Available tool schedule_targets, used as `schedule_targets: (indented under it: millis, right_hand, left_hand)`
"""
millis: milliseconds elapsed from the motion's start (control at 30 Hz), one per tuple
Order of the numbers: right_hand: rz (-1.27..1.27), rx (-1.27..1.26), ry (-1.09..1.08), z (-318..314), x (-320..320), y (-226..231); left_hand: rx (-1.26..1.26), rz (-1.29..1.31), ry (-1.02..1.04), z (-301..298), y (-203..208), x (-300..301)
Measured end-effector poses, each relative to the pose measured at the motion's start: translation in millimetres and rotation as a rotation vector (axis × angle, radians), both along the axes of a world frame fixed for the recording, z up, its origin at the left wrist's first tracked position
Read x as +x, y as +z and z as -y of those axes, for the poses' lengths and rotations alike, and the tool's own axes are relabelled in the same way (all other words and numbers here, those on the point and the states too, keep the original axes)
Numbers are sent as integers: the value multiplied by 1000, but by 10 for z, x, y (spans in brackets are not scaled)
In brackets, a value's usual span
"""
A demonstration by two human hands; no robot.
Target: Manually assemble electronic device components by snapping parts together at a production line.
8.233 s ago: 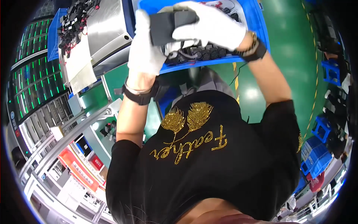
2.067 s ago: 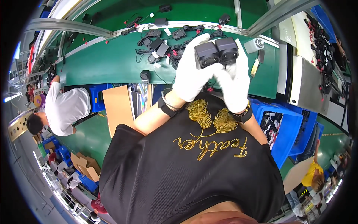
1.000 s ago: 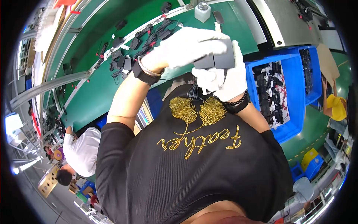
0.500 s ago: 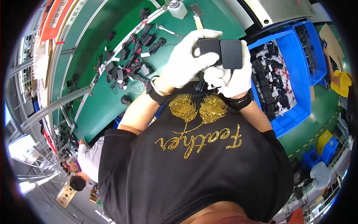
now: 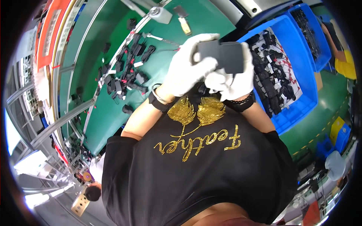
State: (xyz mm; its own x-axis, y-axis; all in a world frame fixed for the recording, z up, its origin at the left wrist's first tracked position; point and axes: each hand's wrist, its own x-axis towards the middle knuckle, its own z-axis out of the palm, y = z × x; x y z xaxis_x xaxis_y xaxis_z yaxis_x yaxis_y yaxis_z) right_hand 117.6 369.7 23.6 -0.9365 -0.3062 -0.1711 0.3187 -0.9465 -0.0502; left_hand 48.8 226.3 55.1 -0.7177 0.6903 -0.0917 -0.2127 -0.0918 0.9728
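Both my hands wear white gloves and are raised together in front of my chest. My left hand (image 5: 183, 69) is closed on a black power adapter (image 5: 208, 49), a flat block pinched between thumb and fingers. Against it, on the right, lies a second black power adapter (image 5: 231, 58), which my right hand (image 5: 241, 83) grips along its outer side. The two blocks touch or overlap edge to edge. A dark cable bundle (image 5: 203, 89) hangs below the gloves, partly hidden. The blur of motion hides fine detail on the adapters.
Left on the green table (image 5: 166, 67) lies a pile of black adapters with coiled cables (image 5: 130, 71). A white bottle (image 5: 161, 15) and a yellow-handled tool (image 5: 184, 27) sit behind. At right, a blue bin (image 5: 307, 94) holds rows of adapters; a second blue bin (image 5: 320, 56) stands beyond, near a person in yellow (image 5: 345, 66).
My hands still hold the two adapters, whose faces have tilted and now appear darker and slightly offset. The whole view has shifted a little, moving the table items left and upward.
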Motion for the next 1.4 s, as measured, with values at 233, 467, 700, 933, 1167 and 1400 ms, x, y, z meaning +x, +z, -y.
schedule_targets:
  millis: [233, 467, 700, 933, 1167, 1400]
  right_hand:
    - [169, 65, -101, 58, 83, 137]
    - [-351, 1025, -419, -102, 64, 279]
    - [-310, 1283, -480, -225, 158, 215]
    - [-299, 1526, -496, -467, 178, 150]
    - [-106, 1658, -325, -1528, 362, 754]
    - [-409, 2561, -198, -2500, 159, 269]
  left_hand:
    - [-291, -191, 240, -278, -40, 33]
    - [125, -15, 303, -583, -13, 60]
    - [255, -544, 194, -889, -107, -126]
    - [207, -108, 157, -1066, -72, -25]
    - [-1, -258, 230, -555, -486, -295]
    - [-292, -91, 405, 292, -828, -179]
